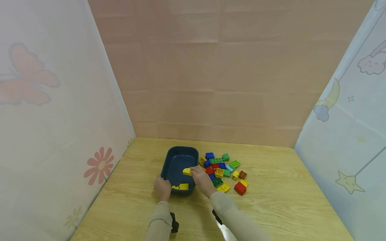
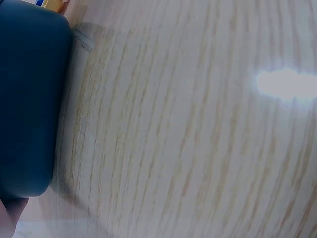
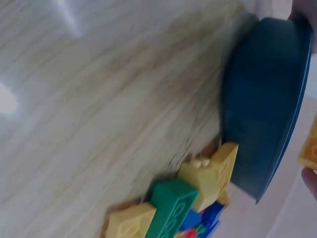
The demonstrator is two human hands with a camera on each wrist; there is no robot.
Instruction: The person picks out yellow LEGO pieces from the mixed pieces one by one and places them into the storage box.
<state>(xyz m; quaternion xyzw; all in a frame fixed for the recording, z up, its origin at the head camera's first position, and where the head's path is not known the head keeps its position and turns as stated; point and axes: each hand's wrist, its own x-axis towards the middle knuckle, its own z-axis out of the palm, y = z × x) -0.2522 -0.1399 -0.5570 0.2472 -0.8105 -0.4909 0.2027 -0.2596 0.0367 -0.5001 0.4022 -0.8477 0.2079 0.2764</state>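
A dark blue plastic bin (image 1: 181,167) stands on the wooden table. My left hand (image 1: 163,188) grips its rim at the near left corner; only a bit of that hand (image 2: 7,220) enters the left wrist view, below the bin's wall (image 2: 32,99). Over the bin's right side, my right hand (image 1: 202,179) pinches a yellow toy building brick (image 1: 186,171). The held brick (image 3: 310,148) and a fingertip appear at the right wrist view's edge. Inside the bin, at its near end, lie yellow bricks (image 1: 183,186).
Right of the bin spreads a loose pile of bricks: green (image 1: 217,182), blue (image 1: 209,155), red (image 1: 240,188), brown (image 1: 242,174) and yellow (image 1: 225,187). Some lie against the bin's wall. A tan backdrop (image 1: 211,100) and pale printed side panels enclose the table.
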